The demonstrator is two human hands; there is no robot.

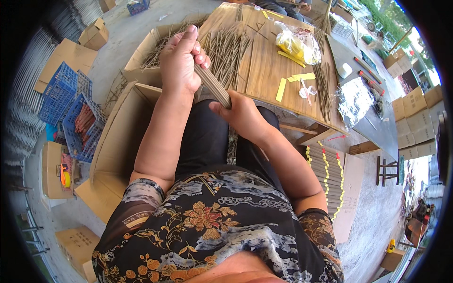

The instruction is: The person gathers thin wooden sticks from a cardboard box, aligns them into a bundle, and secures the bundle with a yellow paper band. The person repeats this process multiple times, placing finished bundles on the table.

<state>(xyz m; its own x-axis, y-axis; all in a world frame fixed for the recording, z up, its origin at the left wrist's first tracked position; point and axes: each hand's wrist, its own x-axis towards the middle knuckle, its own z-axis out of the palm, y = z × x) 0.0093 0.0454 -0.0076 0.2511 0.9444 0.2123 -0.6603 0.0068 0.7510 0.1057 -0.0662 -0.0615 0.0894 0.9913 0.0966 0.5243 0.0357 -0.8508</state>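
My left hand (178, 63) is closed around the upper end of a bundle of incense sticks (213, 84), thin, brown and packed side by side. The bundle slants down to the right above my lap. At its lower end my right hand (246, 118) grips it, thumb along the near side and fingers mostly hidden behind. Just beyond my hands, many loose incense sticks (227, 49) lie spread on the wooden table (257, 70). Yellow paper strips (281, 89) and a clear tape roll (311, 90) lie farther right on the table.
Open cardboard boxes (115, 137) stand at my left, with blue crates (78, 127) beyond. A plastic bag with yellow contents (298, 45) sits on the table. Banded stick bundles (325, 172) are piled low at my right. Another person (285, 7) is at the table's far end.
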